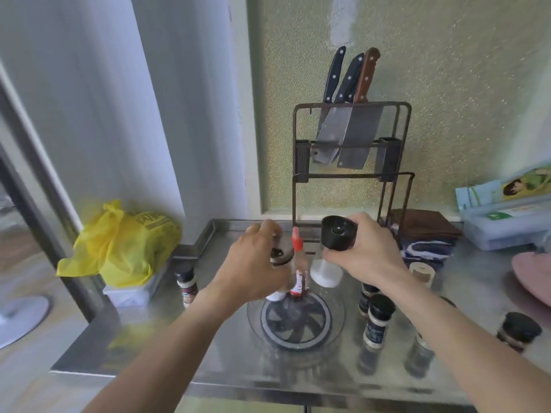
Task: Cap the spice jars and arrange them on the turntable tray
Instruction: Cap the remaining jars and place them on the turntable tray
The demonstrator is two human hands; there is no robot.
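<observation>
nearest, dark-capped glass spice jars (378, 324) stand on the steel counter (226, 380) right of the round clear turntable (340, 320) with its dark spoked hub. above its far edge the left hand (253, 263) is wrapped around a clear jar (281, 259), and the right hand (368, 253) grips a black-topped grinder (338, 236). a red-nozzled bottle (298, 269) stands between them. behind stands a wire knife rack (351, 138).
</observation>
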